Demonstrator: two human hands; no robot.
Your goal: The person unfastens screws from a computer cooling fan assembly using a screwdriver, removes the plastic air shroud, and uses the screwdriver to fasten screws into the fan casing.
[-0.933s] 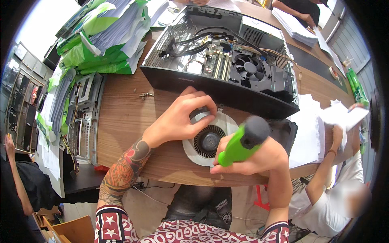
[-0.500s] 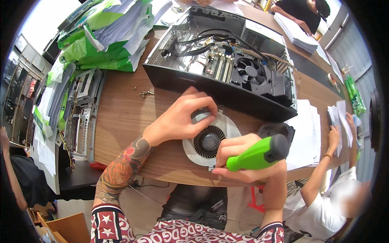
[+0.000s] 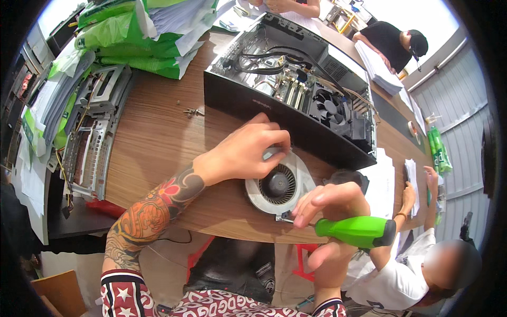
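A round silver-grey blower fan [image 3: 279, 183] with a black hub lies flat on the wooden table, in front of an opened black computer case [image 3: 274, 113]. My left hand [image 3: 248, 150] is curled, thumb and fingers closed on the fan's upper left edge. In my right hand [image 3: 338, 201] is a screwdriver [image 3: 351, 230] with a green and black handle, held loosely between the fingers and tilted nearly level. Its tip is near the small tab at the fan's lower edge; my fingers mostly hide the shaft, so contact cannot be told.
Small loose screws [image 3: 194, 112] lie left of the case. Metal brackets [image 3: 97, 140] and green-wrapped paper stacks [image 3: 134, 45] line the left side. A dark part [image 3: 348, 178] and white paper [image 3: 381, 185] are at right. A person in white [image 3: 393, 277] handles papers close by; others sit farther back.
My right hand has loosened its fingers around the screwdriver, and the handle has swung lower and more level. My left hand stays on the fan. The whole view has shifted slightly.
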